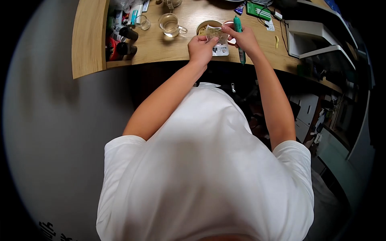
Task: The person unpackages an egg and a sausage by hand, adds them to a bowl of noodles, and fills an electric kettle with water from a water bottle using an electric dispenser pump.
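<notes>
At the upper centre of the frame a round bowl (208, 21), partly hidden, holds something yellowish; left of it a clear glass mug (169, 25) contains pale liquid. Both forearms reach up the frame, hands meeting just in front of the bowl around a clear-and-white packet (220, 50). The left hand (202, 47) pinches its left side, thumb on top; the right hand (243, 37) has thumb and fingertips closed at its upper right corner, a green pen-like tool (237, 25) also lodged among the fingers

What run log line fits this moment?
left hand: holds clear plastic packet; right hand: holds same packet; clear glass mug: on pale wooden desk
</notes>
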Demonstrator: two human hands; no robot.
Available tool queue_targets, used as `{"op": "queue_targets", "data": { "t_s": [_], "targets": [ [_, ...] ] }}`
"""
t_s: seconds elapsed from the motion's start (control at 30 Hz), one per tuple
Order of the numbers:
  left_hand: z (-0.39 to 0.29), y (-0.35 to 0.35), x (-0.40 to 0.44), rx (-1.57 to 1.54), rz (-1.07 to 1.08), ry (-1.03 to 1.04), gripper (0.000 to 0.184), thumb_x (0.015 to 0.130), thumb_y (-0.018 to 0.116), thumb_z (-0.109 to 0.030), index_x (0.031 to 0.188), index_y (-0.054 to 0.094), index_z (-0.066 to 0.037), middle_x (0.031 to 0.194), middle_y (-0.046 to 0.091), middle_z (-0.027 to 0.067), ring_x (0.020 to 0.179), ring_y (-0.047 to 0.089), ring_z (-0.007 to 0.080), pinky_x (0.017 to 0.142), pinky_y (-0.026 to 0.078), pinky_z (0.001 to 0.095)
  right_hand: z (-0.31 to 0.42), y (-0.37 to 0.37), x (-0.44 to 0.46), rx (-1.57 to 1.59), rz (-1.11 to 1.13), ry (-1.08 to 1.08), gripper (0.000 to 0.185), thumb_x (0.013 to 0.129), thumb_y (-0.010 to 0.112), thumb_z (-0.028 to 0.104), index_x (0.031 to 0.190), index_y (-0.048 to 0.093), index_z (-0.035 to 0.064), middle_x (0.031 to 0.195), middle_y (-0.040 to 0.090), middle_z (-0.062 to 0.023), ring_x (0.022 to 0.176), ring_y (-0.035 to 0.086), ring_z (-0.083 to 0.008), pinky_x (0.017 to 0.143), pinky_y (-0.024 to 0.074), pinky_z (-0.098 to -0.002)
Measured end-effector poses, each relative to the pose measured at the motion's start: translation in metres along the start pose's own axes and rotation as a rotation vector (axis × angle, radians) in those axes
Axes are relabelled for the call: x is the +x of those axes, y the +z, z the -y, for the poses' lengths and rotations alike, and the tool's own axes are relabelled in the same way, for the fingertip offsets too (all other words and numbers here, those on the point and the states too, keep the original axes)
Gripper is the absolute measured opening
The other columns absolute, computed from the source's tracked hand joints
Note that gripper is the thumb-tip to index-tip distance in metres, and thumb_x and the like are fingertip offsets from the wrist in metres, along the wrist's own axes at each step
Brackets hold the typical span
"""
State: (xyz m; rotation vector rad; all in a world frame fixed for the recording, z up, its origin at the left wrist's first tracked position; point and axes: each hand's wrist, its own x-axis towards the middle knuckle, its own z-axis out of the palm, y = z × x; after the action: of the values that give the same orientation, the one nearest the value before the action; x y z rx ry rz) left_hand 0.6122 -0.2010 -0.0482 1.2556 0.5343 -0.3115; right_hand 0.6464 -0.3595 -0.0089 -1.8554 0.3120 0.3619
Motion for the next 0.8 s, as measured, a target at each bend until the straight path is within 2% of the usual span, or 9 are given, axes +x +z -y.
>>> {"op": "queue_targets", "data": {
  "t_s": [0.17, 0.2, 0.27, 0.3, 0.43, 0.47, 0.6, 0.63, 0.8],
  "targets": [
    [-0.016, -0.002, -0.010, 0.053, 0.172, 0.094, 0.033, 0.086, 0.071, -0.001, 0.109, 0.048, 0.003, 0.105, 0.068, 0.0160, 0.094, 0.067, 0.0172, 0.082, 0.053, 0.0264, -0.004, -0.011, -0.036, -0.079, 0.063, 0.026, 0.046, 0.079, 0.081, 0.034, 0.106, 0.067, -0.0008, 0.074, 0.063, -0.0023, 0.053, 0.048, -0.0055, 0.046, 0.0360, -0.0226],
    [-0.016, -0.001, -0.014, 0.062, 0.204, 0.093, 0.033, 0.086, 0.071, -0.001, 0.109, 0.048, 0.003, 0.105, 0.068, 0.0160, 0.094, 0.067, 0.0172, 0.082, 0.053, 0.0264, -0.013, -0.014, -0.038, -0.086, 0.086, 0.053, 0.046, 0.077, 0.083, 0.030, 0.105, 0.067, -0.0023, 0.085, 0.067, -0.0062, 0.061, 0.055, -0.0099, 0.055, 0.0451, -0.0267],
    [-0.015, 0.001, -0.019, 0.055, 0.313, 0.088, 0.032, 0.086, 0.070, 0.001, 0.109, 0.048, 0.002, 0.107, 0.067, 0.0155, 0.095, 0.066, 0.0173, 0.083, 0.053, 0.0264, -0.040, -0.011, -0.047, 0.015, 0.009, -0.115, 0.037, 0.081, 0.080, 0.021, 0.105, 0.066, -0.0032, 0.086, 0.068, -0.0066, 0.069, 0.060, -0.0114, 0.063, 0.0496, -0.0282],
    [-0.017, 0.002, -0.025, 0.052, 0.373, 0.079, 0.033, 0.085, 0.069, 0.003, 0.110, 0.048, 0.002, 0.108, 0.067, 0.0142, 0.096, 0.066, 0.0168, 0.084, 0.053, 0.0264, -0.013, -0.011, -0.069, 0.000, -0.047, 0.057, 0.029, 0.082, 0.078, 0.013, 0.103, 0.066, -0.0029, 0.087, 0.068, -0.0061, 0.075, 0.062, -0.0124, 0.070, 0.0514, -0.0285],
    [-0.002, 0.010, -0.035, 0.153, 0.587, 0.094, 0.037, 0.084, 0.071, 0.003, 0.112, 0.047, 0.003, 0.108, 0.064, 0.0160, 0.098, 0.064, 0.0173, 0.081, 0.054, 0.0261, -0.059, -0.023, -0.109, 0.185, -0.250, -0.033, 0.025, 0.079, 0.080, 0.009, 0.096, 0.065, -0.0023, 0.087, 0.068, -0.0051, 0.076, 0.062, -0.0103, 0.071, 0.0511, -0.0268],
    [-0.001, 0.013, -0.040, 0.169, 0.651, 0.089, 0.038, 0.083, 0.071, 0.003, 0.113, 0.048, 0.003, 0.113, 0.063, 0.0181, 0.102, 0.063, 0.0178, 0.085, 0.053, 0.0265, -0.047, -0.029, -0.132, 0.269, -0.284, 0.047, 0.026, 0.079, 0.081, 0.012, 0.095, 0.065, -0.0006, 0.086, 0.068, -0.0041, 0.076, 0.062, -0.0098, 0.071, 0.0500, -0.0259],
    [0.009, 0.021, -0.060, 0.247, 0.829, 0.025, 0.030, 0.084, 0.068, 0.006, 0.109, 0.051, 0.004, 0.121, 0.062, 0.0178, 0.105, 0.063, 0.0178, 0.093, 0.051, 0.0278, -0.106, -0.066, -0.196, 0.364, -0.562, 0.122, 0.023, 0.080, 0.081, 0.016, 0.093, 0.067, 0.0021, 0.081, 0.068, -0.0032, 0.055, 0.053, -0.0067, 0.051, 0.0415, -0.0221],
    [0.010, 0.024, -0.064, 0.296, 0.875, -0.026, 0.025, 0.087, 0.066, 0.004, 0.108, 0.053, 0.003, 0.119, 0.065, 0.0143, 0.103, 0.063, 0.0156, 0.089, 0.051, 0.0267, -0.140, -0.076, -0.209, 0.404, -0.666, 0.091, 0.023, 0.081, 0.080, 0.017, 0.094, 0.068, 0.0026, 0.077, 0.066, -0.0019, 0.049, 0.048, -0.0055, 0.044, 0.0366, -0.0213],
    [0.041, 0.027, -0.066, 0.507, 0.875, -0.110, 0.015, 0.092, 0.062, -0.002, 0.106, 0.057, 0.000, 0.111, 0.068, 0.0103, 0.095, 0.064, 0.0129, 0.078, 0.050, 0.0240, -0.299, -0.122, -0.263, 0.538, -1.047, 0.343, 0.035, 0.086, 0.075, 0.023, 0.109, 0.065, -0.0006, 0.077, 0.062, -0.0012, 0.057, 0.052, -0.0062, 0.045, 0.0406, -0.0214]
  ]
}}
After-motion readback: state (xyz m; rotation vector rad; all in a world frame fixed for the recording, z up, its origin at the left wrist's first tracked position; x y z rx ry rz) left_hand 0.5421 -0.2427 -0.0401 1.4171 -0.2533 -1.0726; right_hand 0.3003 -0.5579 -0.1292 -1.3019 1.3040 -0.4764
